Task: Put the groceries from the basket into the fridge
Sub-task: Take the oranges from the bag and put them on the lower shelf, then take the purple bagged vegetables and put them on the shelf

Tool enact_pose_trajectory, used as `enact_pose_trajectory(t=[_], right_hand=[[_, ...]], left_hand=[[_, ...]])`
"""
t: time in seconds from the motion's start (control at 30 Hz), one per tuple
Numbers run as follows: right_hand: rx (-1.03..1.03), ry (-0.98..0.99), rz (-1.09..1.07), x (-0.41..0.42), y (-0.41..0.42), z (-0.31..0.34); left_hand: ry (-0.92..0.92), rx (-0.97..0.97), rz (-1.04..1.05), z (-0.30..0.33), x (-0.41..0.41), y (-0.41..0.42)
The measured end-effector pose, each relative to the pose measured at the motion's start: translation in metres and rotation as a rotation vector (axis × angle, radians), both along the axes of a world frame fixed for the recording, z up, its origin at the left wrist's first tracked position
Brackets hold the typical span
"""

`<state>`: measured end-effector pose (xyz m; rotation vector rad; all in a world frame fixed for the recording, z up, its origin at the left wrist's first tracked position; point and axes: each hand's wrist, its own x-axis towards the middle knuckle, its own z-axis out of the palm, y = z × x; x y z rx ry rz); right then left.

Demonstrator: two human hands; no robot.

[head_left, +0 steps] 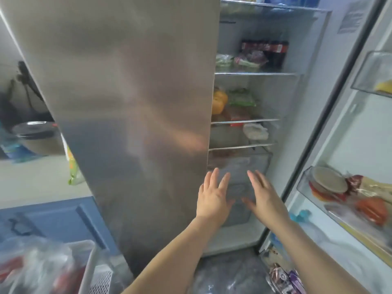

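Both hands are held out in front of the open fridge [261,98], at the level of its lower drawer [239,187]. The left hand [214,198] and the right hand [265,198] have their fingers spread and straight; neither grip holds anything. It is hard to tell whether the fingertips touch the drawer front or stay just before it, because the picture is blurred here.

The basket [84,268] stands at the lower left, beside the closed left door [127,102]. It has wrapped groceries [31,270] inside, something red under clear plastic. The fridge shelves above the drawer already carry food, among it a yellow pepper [219,101] and dark bottles [265,49].

I judge that the step in hand is between two items: the hands are free at the fridge, maybe to push the drawer closed or to pull it out. The next move probably calls for turning left and down to the basket, gripping one package, and finding a free place on a shelf for it.
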<state>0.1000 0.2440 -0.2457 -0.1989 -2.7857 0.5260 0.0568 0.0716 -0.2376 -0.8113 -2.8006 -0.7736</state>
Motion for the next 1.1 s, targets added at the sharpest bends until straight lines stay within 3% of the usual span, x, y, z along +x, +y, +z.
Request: enact_pose_trajectory(t=[0.33, 0.77, 1.1], right_hand=[[-0.065, -0.152, 0.096, 0.069, -0.2, -0.027], [-0.162, -0.203, 0.242, -0.013, -0.505, -0.065], [-0.116, -0.235, 0.299, -0.034, -0.645, -0.092]], left_hand=[[-0.123, -0.168, 0.176, -0.05, 0.06, -0.2], [-0.232, -0.309, 0.303, -0.089, -0.011, -0.51], [-0.362, -0.21, 0.246, -0.129, -0.009, -0.6]])
